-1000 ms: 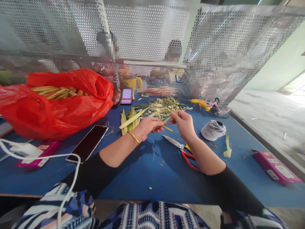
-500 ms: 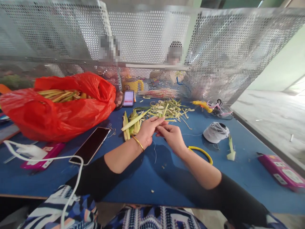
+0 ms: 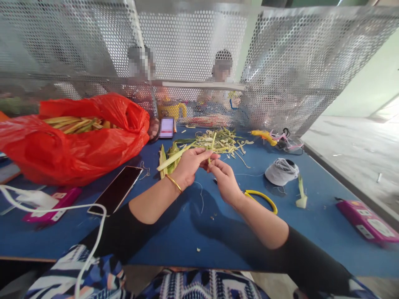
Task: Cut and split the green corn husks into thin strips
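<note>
Both hands meet over the middle of the blue table (image 3: 174,245). My left hand (image 3: 190,164), with a gold bangle at the wrist, pinches a thin pale-green leaf strip (image 3: 213,142) that points up and away. The fingers of my right hand (image 3: 223,176) are closed on the strip's lower end, touching the left fingertips. Behind the hands lies a pile of green and yellow leaf shreds (image 3: 218,140). Wider pale husk pieces (image 3: 168,160) lie just left of my left hand. A white thread spool (image 3: 281,172) stands to the right, its thread running toward my hands.
A red plastic bag (image 3: 77,153) of strips sits left, beside a dark phone (image 3: 116,189), a white cable (image 3: 101,232) and a magenta box (image 3: 52,205). Right are yellow-handled scissors (image 3: 264,199), another magenta box (image 3: 366,220) and a yellow tool (image 3: 264,137). People sit behind a perforated screen (image 3: 193,45).
My left hand has shifted slightly left and the right hand has turned a little. The strip between them now stands more upright. The whole view has moved slightly.
</note>
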Available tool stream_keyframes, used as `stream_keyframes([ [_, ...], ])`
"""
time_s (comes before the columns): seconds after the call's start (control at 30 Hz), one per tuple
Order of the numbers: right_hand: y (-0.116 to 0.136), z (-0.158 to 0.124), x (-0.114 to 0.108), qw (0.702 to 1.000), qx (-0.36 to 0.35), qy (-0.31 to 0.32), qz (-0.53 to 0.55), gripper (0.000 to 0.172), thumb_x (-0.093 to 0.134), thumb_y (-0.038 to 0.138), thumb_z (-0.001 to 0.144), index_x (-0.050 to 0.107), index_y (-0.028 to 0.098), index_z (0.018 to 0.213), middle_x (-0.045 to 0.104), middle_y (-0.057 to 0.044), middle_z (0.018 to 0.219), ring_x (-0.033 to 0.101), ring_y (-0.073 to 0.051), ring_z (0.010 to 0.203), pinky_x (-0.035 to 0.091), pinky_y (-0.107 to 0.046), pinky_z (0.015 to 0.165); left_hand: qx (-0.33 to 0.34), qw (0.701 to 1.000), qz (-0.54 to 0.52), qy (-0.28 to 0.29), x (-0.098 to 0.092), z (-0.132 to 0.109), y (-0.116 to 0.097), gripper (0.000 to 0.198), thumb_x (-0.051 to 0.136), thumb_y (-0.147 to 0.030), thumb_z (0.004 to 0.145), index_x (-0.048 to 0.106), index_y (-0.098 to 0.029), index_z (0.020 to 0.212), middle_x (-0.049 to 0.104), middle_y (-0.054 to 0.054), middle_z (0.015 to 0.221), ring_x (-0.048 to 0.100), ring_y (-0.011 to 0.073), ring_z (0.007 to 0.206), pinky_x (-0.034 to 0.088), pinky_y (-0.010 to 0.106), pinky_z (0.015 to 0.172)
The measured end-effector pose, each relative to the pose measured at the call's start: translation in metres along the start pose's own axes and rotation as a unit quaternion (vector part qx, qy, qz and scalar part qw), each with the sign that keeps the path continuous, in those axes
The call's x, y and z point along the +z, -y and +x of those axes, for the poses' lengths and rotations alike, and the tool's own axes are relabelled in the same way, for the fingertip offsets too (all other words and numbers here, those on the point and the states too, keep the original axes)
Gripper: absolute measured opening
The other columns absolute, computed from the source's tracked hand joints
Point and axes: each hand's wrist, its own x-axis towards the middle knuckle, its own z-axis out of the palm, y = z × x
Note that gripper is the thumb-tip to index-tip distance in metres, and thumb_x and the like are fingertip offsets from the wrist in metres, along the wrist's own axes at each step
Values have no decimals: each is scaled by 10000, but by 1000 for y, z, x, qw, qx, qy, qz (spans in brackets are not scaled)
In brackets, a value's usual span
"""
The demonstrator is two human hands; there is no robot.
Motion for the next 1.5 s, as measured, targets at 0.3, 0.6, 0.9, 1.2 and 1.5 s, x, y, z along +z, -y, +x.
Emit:
stream_keyframes([
  [0.3,-2,-2,-2,985,-105,87,-105,222,443,259,804,356,239,600,414,29,652,391,-136,650,354,-277,625,-8,999,9,-43,3,-4,-10,150,677,-166,775,702,-122,634,752,81,730,632,134,550,493,270,583],
  [0.6,22,-4,-22,903,-221,-29,-367,219,493,361,934,527,231,761,586,-33,791,510,-148,665,383,-274,616,2,998,36,-50,-7,2,-19,130,682,-128,777,652,-132,651,669,13,627,615,99,595,491,252,682],
  [0.9,16,6,-26,927,-115,-35,-356,265,496,307,895,469,236,641,536,17,581,470,-142,562,328,-266,566,2,988,151,27,-10,1,-15,232,818,-293,658,636,-149,667,579,-35,569,479,68,508,348,211,490],
  [1.2,23,4,-24,960,-88,44,-262,257,454,239,849,459,227,591,580,4,589,476,-134,581,363,-271,604,-22,986,163,17,-7,2,-16,345,841,-356,617,560,-157,587,513,-49,499,368,44,429,222,206,433],
  [1.5,26,0,-21,963,-105,49,-244,271,493,290,849,501,217,589,568,-2,595,494,-138,594,385,-283,611,-24,990,142,14,-10,3,-14,291,804,-315,664,569,-153,606,496,-46,509,313,34,421,179,206,432],
])
